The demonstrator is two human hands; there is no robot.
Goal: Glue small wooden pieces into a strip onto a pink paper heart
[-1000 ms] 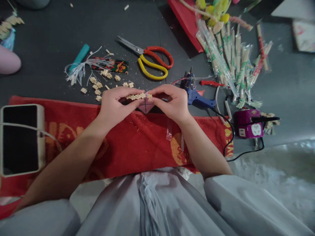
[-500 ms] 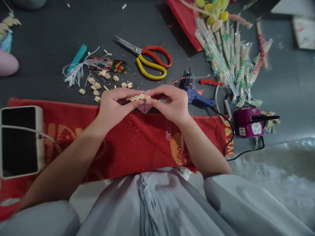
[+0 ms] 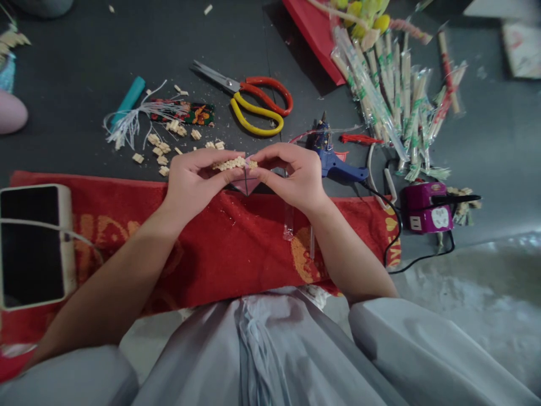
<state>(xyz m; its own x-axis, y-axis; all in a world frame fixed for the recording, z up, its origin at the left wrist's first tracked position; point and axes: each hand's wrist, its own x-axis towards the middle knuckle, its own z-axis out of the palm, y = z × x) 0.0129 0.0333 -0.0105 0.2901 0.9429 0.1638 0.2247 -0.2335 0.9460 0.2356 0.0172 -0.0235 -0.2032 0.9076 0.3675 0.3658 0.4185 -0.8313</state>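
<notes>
Between thumb and forefinger, my left hand [image 3: 190,177] pinches a cluster of short cream straw pieces [image 3: 229,164], their cut ends packed side by side. My right hand [image 3: 293,172] pinches a much smaller cream piece [image 3: 252,164] at its fingertips, with a narrow gap between the two. Just below and behind the fingertips shows a pink object [image 3: 246,185] with dark crossing lines; whether a hand touches it I cannot tell. Loose cream bits [image 3: 159,148] lie beyond my left hand. A blue glue gun [image 3: 333,160] rests beside my right hand.
Scissors [image 3: 253,101] with red and yellow handles lie ahead. Bagged bundles of sticks [image 3: 391,90] fill the far right. A purple power block [image 3: 426,207] with black cord sits right. A red towel [image 3: 236,248] lines the near edge, with a white-framed device [image 3: 31,248] on its left.
The small piece in my right hand now stands slightly apart from the cluster in my left hand. Both hands otherwise keep nearly the same place; the view has shifted a little.
</notes>
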